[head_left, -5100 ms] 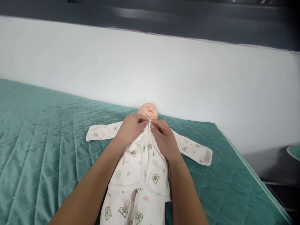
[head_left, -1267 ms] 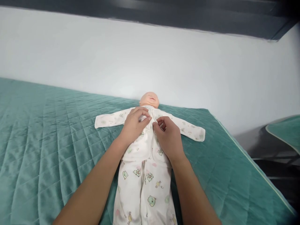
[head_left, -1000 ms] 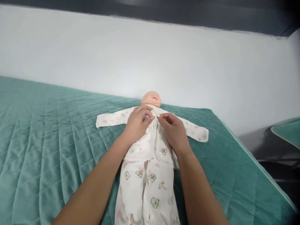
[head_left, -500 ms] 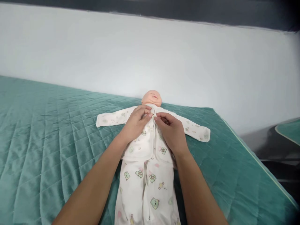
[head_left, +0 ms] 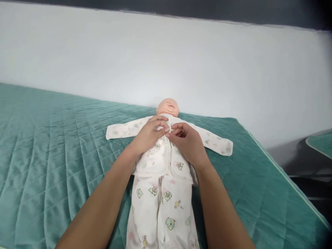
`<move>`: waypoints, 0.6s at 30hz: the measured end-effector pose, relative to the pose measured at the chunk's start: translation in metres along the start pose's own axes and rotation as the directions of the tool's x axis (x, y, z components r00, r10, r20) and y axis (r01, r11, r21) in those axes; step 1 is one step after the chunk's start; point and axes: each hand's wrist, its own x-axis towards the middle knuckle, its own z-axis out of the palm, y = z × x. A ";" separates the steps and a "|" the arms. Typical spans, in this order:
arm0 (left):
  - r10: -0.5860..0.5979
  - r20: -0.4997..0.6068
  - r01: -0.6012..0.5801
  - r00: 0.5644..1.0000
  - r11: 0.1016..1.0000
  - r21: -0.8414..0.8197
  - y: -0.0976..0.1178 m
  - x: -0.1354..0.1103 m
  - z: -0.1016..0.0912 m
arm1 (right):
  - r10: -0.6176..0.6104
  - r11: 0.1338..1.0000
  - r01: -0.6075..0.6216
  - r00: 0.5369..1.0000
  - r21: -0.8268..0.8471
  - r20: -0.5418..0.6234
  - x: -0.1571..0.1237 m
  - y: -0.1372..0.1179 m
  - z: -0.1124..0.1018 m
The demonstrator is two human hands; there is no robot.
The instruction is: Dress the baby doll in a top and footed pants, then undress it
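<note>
A baby doll (head_left: 168,106) lies on its back on a green quilted bed (head_left: 52,145), dressed in a white top (head_left: 153,162) and trousers (head_left: 160,207) printed with small bears. Its sleeves are spread out to both sides. My left hand (head_left: 150,135) and my right hand (head_left: 185,141) meet on the doll's upper chest, just below the chin. Both pinch the front edges of the white top where they close. My forearms run up from the bottom of the view along either side of the doll.
A white wall (head_left: 166,62) stands right behind the doll's head. The bed's right edge (head_left: 280,173) drops to a dark floor. Another green padded surface (head_left: 320,143) shows at the far right. Wide quilted bed surface stretches to the left.
My hands have slid a little down from the doll's neck to its upper chest and stay pinched together on the top's front edges. The view has shifted slightly.
</note>
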 end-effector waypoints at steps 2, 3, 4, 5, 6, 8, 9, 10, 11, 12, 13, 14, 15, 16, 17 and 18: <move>-0.013 0.009 0.013 1.000 1.000 0.001 0.002 0.000 0.000 | 0.001 1.000 -0.001 1.000 -0.009 0.001 0.000 0.000 0.000; -0.020 0.010 0.020 1.000 1.000 -0.001 0.003 0.000 0.000 | -0.002 1.000 0.002 1.000 -0.014 0.000 0.000 0.000 0.001; -0.026 0.008 0.026 1.000 1.000 0.001 0.004 -0.001 0.000 | -0.005 1.000 0.005 1.000 -0.018 -0.001 0.000 -0.001 0.001; -0.032 0.003 0.032 0.999 0.999 0.006 0.005 -0.001 0.000 | -0.011 1.000 0.011 1.000 -0.024 -0.001 -0.001 -0.001 0.001; -0.041 0.000 0.041 0.999 0.999 0.011 0.006 -0.002 0.000 | -0.018 0.999 0.018 1.000 -0.030 0.000 -0.001 -0.002 0.001; -0.070 -0.006 0.070 0.998 0.997 0.009 0.008 -0.002 0.001 | -0.034 0.998 0.034 0.999 -0.045 0.000 -0.002 -0.003 0.002; -0.090 -0.011 0.090 0.996 0.996 0.000 0.009 -0.002 0.001 | -0.041 0.998 0.041 0.999 -0.052 0.001 -0.002 -0.004 0.002; -0.109 -0.019 0.108 0.994 0.994 -0.014 0.010 -0.002 0.002 | -0.048 0.997 0.048 0.999 -0.058 0.006 -0.003 -0.004 0.002; -0.124 -0.030 0.123 0.992 0.992 -0.028 0.011 -0.002 0.003 | -0.055 0.997 0.056 0.998 -0.062 0.012 -0.003 -0.004 0.002; -0.138 -0.045 0.136 0.989 0.990 -0.040 0.011 -0.001 0.004 | -0.063 0.996 0.064 0.998 -0.064 0.019 -0.002 -0.004 0.002; -0.147 -0.058 0.145 0.987 0.988 -0.044 0.011 -0.001 0.005 | -0.072 0.995 0.074 0.997 -0.065 0.026 -0.002 -0.003 0.001; -0.151 -0.070 0.148 0.986 0.988 -0.042 0.011 -0.001 0.006 | -0.078 0.995 0.080 0.996 -0.063 0.031 -0.002 -0.002 0.001; -0.149 -0.081 0.146 0.986 0.989 -0.037 0.010 -0.001 0.007 | -0.080 0.995 0.082 0.996 -0.061 0.033 -0.002 -0.002 0.001; -0.142 -0.091 0.140 0.986 0.990 -0.031 0.009 -0.001 0.008 | -0.078 0.995 0.080 0.996 -0.056 0.034 -0.002 -0.001 0.000; -0.134 -0.101 0.132 0.986 0.991 -0.023 0.008 -0.001 0.008 | -0.073 0.996 0.074 0.997 -0.049 0.035 -0.002 0.000 0.000; -0.124 -0.112 0.123 0.986 0.992 -0.016 0.007 -0.001 0.009 | -0.064 0.997 0.065 0.997 -0.037 0.038 -0.002 0.001 -0.001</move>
